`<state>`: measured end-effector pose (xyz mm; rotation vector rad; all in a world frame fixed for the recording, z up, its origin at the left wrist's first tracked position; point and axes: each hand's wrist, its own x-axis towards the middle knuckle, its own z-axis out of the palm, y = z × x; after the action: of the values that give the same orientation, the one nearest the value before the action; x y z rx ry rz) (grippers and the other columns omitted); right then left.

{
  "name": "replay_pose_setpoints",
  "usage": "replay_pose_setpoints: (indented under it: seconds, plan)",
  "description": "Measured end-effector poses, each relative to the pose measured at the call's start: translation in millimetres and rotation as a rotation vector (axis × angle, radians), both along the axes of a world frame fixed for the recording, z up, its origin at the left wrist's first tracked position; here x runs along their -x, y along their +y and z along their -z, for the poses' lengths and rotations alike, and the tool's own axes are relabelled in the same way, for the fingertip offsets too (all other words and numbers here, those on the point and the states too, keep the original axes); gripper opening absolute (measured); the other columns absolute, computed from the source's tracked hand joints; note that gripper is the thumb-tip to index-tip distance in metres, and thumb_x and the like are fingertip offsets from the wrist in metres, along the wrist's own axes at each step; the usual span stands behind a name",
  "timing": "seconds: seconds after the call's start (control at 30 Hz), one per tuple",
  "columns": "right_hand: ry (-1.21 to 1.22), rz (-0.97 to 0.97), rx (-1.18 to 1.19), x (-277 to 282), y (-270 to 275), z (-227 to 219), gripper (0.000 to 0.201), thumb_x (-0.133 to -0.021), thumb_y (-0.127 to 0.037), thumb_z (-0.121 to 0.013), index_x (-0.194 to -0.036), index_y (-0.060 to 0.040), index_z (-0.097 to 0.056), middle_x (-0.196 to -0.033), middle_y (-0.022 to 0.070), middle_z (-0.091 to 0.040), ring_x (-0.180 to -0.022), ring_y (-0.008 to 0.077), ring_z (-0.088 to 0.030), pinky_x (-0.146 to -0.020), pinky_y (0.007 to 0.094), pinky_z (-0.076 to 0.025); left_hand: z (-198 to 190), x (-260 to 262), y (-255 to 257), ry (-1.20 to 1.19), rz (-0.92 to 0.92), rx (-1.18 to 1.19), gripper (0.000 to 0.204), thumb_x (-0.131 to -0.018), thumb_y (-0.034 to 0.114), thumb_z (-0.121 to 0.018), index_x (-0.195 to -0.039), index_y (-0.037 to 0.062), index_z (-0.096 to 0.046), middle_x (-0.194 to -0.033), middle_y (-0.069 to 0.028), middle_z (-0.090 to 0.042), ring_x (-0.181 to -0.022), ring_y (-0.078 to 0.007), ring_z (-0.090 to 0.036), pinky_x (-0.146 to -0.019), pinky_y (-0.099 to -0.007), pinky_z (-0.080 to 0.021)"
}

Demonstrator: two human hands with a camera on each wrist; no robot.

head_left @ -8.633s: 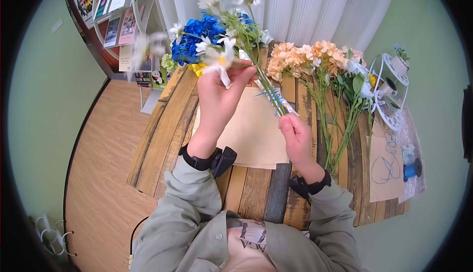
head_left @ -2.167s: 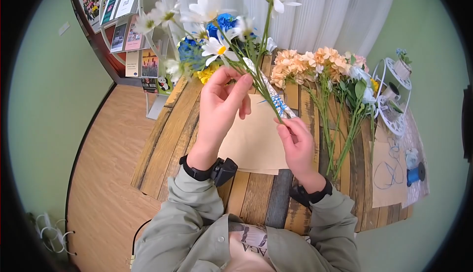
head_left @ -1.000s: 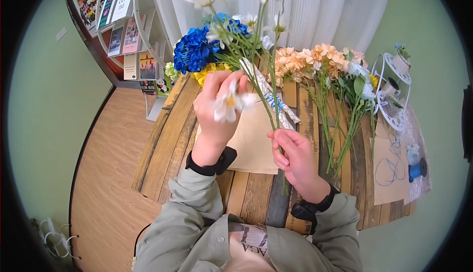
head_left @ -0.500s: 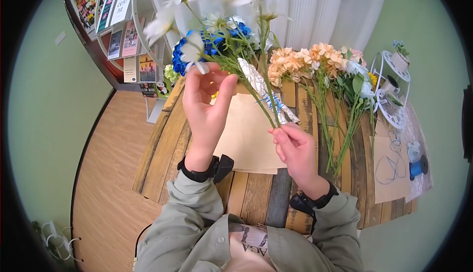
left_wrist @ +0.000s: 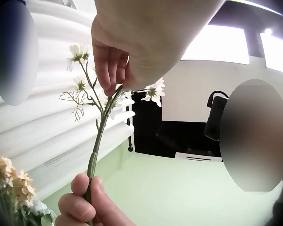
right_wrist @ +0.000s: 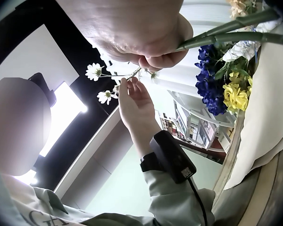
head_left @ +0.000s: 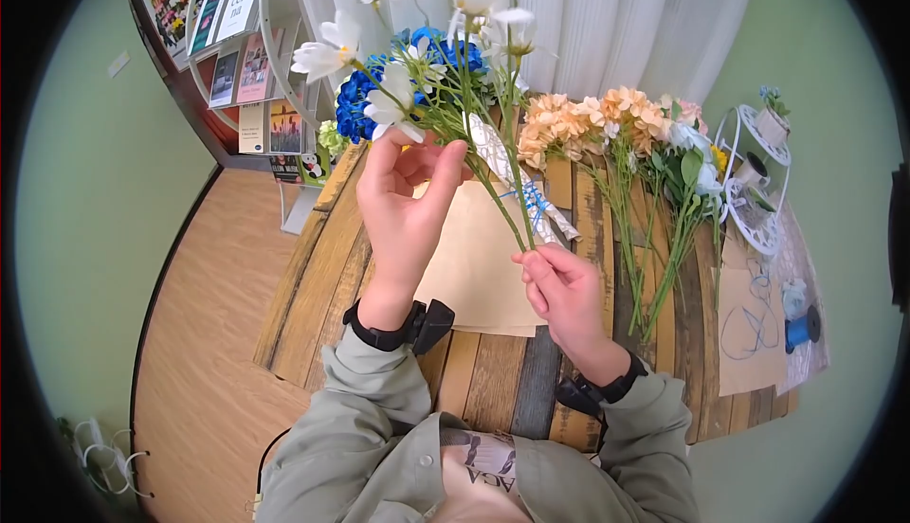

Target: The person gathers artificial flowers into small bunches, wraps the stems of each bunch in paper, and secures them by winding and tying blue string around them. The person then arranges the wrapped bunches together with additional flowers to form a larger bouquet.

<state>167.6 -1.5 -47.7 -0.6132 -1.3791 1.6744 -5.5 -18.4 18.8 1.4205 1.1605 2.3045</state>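
Observation:
My right hand (head_left: pixel 569 296) pinches the lower ends of the green daisy stems (head_left: pixel 502 196) between thumb and fingers. Higher up, my left hand (head_left: pixel 403 210) has its fingers curled beside a white daisy (head_left: pixel 391 106); in the left wrist view its fingertips (left_wrist: pixel 114 89) pinch a branch where the stem (left_wrist: pixel 98 141) forks. Several white blooms spread above the hands, some blurred. Behind the stems lies a bouquet wrapped in silvery white paper (head_left: pixel 490 152), tied with blue cord (head_left: pixel 536 203). Blue hydrangeas (head_left: pixel 355 111) show behind the daisies.
Brown paper sheets (head_left: pixel 474 277) lie on the plank table (head_left: pixel 313 286). Peach flowers (head_left: pixel 621 116) and long stems lie at right, beside a white wire stand (head_left: pixel 758 215). A blue spool (head_left: pixel 803 329) stands near the right edge. A book rack (head_left: pixel 270 78) stands back left.
One second ago a bloom hung in front of my left hand. That hand has since turned and the bloom stands higher among the others. My right hand keeps its grip low on the stems.

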Motion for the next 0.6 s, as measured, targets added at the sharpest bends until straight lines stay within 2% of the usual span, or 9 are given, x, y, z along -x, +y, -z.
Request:
replay_pose_setpoints:
  seconds: [0.07, 0.17, 0.23, 0.33, 0.37, 0.5, 0.6]
  plan:
    - [0.009, -0.002, -0.009, 0.4, -0.1, -0.5, 0.021, -0.093, -0.012, -0.055, -0.098, 0.0071, -0.063, -0.077, 0.0028, -0.051, -0.047, 0.0037, -0.039, -0.041, 0.0185, -0.027, 1.3, 1.1, -0.2, -0.015, 0.022, -0.021, 0.019, -0.082, -0.003, -0.066, -0.089, 0.0016, -0.049, -0.079, -0.0039, -0.058, -0.066, -0.0119, -0.062, -0.060, -0.0218, -0.048]
    - [0.007, -0.009, 0.012, 0.2, -0.1, -0.8, 0.021, -0.093, -0.012, -0.056, -0.097, 0.0066, -0.063, -0.077, 0.0027, -0.051, -0.047, 0.0036, -0.038, -0.041, 0.0183, -0.027, 5.1, -0.2, 2.3, 0.127, 0.008, -0.059, 0.018, -0.085, -0.003, -0.061, -0.096, 0.0023, -0.048, -0.081, -0.0054, -0.057, -0.065, -0.0121, -0.060, -0.057, -0.0236, -0.046]
    - [0.014, -0.017, 0.020, -0.7, 0.9, 0.2, 0.020, -0.093, -0.012, -0.056, -0.097, 0.0064, -0.063, -0.078, 0.0027, -0.051, -0.047, 0.0035, -0.038, -0.041, 0.0182, -0.027, 1.5, -3.8, 2.3, -0.065, 0.116, -0.101, 0.018, -0.086, -0.003, -0.060, -0.099, 0.0020, -0.049, -0.082, -0.0053, -0.055, -0.063, -0.0119, -0.058, -0.054, -0.0246, -0.046]
    - [0.025, -0.046, 0.022, -1.7, 1.9, 0.7, 0.020, -0.093, -0.012, -0.055, -0.096, 0.0056, -0.063, -0.076, 0.0023, -0.051, -0.046, 0.0033, -0.038, -0.040, 0.0180, -0.026, -10.6, -7.0, -4.6, -0.161, 0.142, -0.065, 0.020, -0.086, -0.001, -0.059, -0.103, 0.0014, -0.049, -0.083, -0.0050, -0.054, -0.063, -0.0123, -0.057, -0.052, -0.0248, -0.045]
    - [0.028, -0.065, 0.017, -1.8, 2.2, 0.6, 0.020, -0.093, -0.013, -0.055, -0.096, 0.0050, -0.063, -0.075, 0.0019, -0.052, -0.046, 0.0031, -0.037, -0.040, 0.0178, -0.025, -2.3, 3.8, -2.1, -0.100, 0.222, -0.015, 0.024, -0.087, 0.000, -0.059, -0.107, -0.0001, -0.047, -0.089, -0.0055, -0.055, -0.065, -0.0116, -0.060, -0.053, -0.0230, -0.047]
    - [0.030, -0.150, 0.093, -3.4, 5.8, -0.3, 0.020, -0.094, -0.014, -0.055, -0.095, 0.0047, -0.062, -0.072, 0.0007, -0.052, -0.044, 0.0027, -0.036, -0.039, 0.0176, -0.024, -1.0, 14.7, -3.6, -0.058, 0.314, 0.052, 0.015, -0.088, 0.002, -0.059, -0.100, -0.0003, -0.051, -0.086, -0.0063, -0.057, -0.065, -0.0129, -0.060, -0.053, -0.0238, -0.047]
    - [0.064, -0.235, 0.163, -5.0, 7.8, 0.4, 0.020, -0.094, -0.014, -0.054, -0.095, 0.0047, -0.061, -0.070, -0.0003, -0.053, -0.043, 0.0025, -0.035, -0.037, 0.0175, -0.023, -2.5, 17.7, -5.5, -0.135, 0.402, 0.081, 0.010, -0.088, 0.003, -0.060, -0.095, -0.0003, -0.054, -0.084, -0.0071, -0.059, -0.067, -0.0138, -0.061, -0.054, -0.0247, -0.048]
